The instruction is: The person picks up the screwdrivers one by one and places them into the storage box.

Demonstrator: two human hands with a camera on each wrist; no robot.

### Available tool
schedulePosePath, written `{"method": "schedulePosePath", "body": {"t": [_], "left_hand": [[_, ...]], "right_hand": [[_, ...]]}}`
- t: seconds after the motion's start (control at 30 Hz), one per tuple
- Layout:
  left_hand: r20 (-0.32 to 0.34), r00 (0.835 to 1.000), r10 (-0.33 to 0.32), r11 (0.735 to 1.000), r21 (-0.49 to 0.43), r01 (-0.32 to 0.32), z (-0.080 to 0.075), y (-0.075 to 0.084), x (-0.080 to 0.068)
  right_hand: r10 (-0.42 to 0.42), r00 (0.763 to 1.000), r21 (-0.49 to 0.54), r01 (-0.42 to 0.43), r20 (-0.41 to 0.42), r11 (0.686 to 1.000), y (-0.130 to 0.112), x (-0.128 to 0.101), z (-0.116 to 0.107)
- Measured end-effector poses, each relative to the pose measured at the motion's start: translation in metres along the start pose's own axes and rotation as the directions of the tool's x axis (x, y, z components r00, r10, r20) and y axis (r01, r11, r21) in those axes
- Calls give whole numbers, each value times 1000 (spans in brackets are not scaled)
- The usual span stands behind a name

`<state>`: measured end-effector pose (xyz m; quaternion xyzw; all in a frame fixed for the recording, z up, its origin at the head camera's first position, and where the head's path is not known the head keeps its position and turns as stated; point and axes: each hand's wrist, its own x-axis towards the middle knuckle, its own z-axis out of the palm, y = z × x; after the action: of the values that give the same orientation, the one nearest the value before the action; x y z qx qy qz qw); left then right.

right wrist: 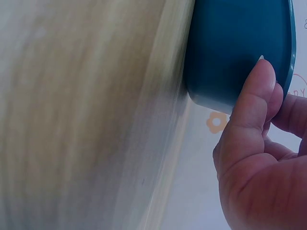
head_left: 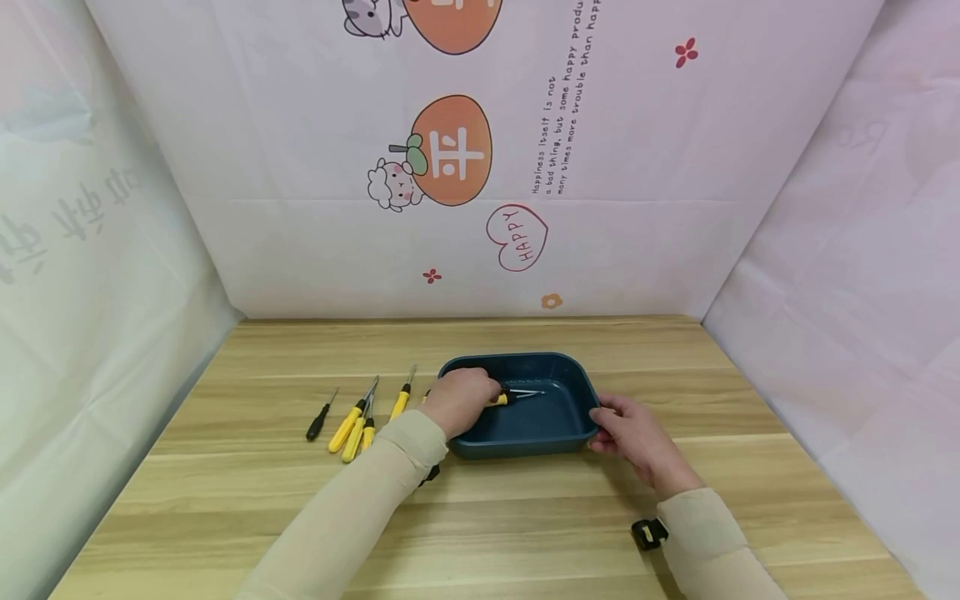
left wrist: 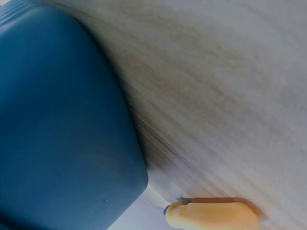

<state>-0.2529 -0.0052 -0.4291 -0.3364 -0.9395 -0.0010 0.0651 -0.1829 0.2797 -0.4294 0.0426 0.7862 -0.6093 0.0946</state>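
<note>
A dark blue rectangular box (head_left: 525, 429) stands on the table. My left hand (head_left: 459, 402) reaches over its left side, fingers curled at the handle of a yellow-and-black screwdriver (head_left: 498, 401). Thin metal shafts point right from there, inside the box; the fingertips are partly hidden. At the box's right end my right hand (head_left: 628, 433) grips the rim between thumb and fingers, and the right wrist view shows this hand (right wrist: 259, 158) against the box wall (right wrist: 235, 52). The left wrist view holds only the box's outer wall (left wrist: 62, 120) and a yellow handle (left wrist: 213, 215).
Left of the box lie several screwdrivers: a small black one (head_left: 318, 423), a yellow one (head_left: 347, 429) beside others, and another yellow one (head_left: 401, 402) nearer the box. The wooden table (head_left: 480, 517) meets a printed white backdrop (head_left: 300, 250) behind, with white side walls.
</note>
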Motion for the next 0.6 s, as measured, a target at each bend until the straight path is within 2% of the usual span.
{"method": "schedulePosePath", "body": {"t": [0.17, 0.6], "left_hand": [[-30, 999, -21, 1000, 12, 21, -1, 1, -2], [-24, 999, -33, 999, 27, 34, -2, 2, -3]], "right_hand": [[1, 1000, 1, -1, -1, 1000, 0, 0, 0], [-3, 1000, -7, 3, 11, 1000, 0, 0, 0]]}}
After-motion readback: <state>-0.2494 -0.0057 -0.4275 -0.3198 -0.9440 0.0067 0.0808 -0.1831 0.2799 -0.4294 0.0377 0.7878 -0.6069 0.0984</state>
